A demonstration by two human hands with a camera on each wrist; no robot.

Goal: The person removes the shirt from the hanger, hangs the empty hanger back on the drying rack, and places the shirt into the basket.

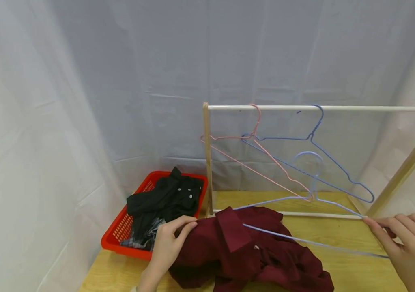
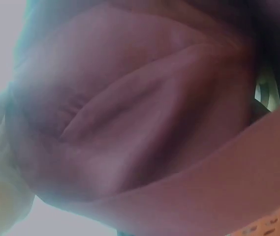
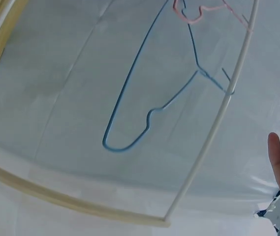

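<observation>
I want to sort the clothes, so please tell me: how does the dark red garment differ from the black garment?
The dark red garment lies spread on the wooden table; the black garment sits bunched in the red basket. The left hand grips the dark red garment, while no hand touches the black one. A light blue hanger crosses the dark red garment; none touches the black. Both are crumpled, not hung.

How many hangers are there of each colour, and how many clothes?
Pink hanger: 1
Blue hanger: 1
Light blue hanger: 1
Dark red shirt: 1
Black garment: 1
Total: 5
</observation>
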